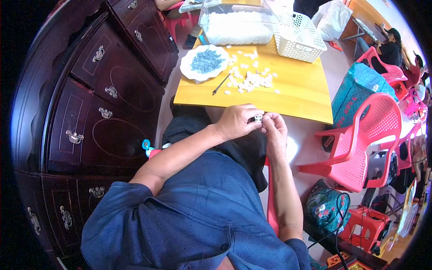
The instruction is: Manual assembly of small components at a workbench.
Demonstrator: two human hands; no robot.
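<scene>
Just off the table's near edge, my left hand (pixel 238 120) pinches a small white plastic piece with dark holes (pixel 258 118) between thumb and fingers. My right hand (pixel 274 128) is closed at that piece's right side, thumb against forefinger; whatever sits between those fingertips is too small to make out. Beyond the hands, many loose white pieces (pixel 254 81) lie scattered on the yellow wooden table (pixel 301 96). Left of them rests a thin dark pointed tool (pixel 220 84). A white scalloped plate (pixel 186 67) holds a heap of small blue-grey parts (pixel 207 60).
At the table's back stand a clear bin of white pieces (pixel 238 29) and a white perforated basket (pixel 300 47). Dark wooden drawers (pixel 114 85) line the left. On the right are a red plastic chair (pixel 360 144) and a teal bag (pixel 360 92). Other people sit farther off.
</scene>
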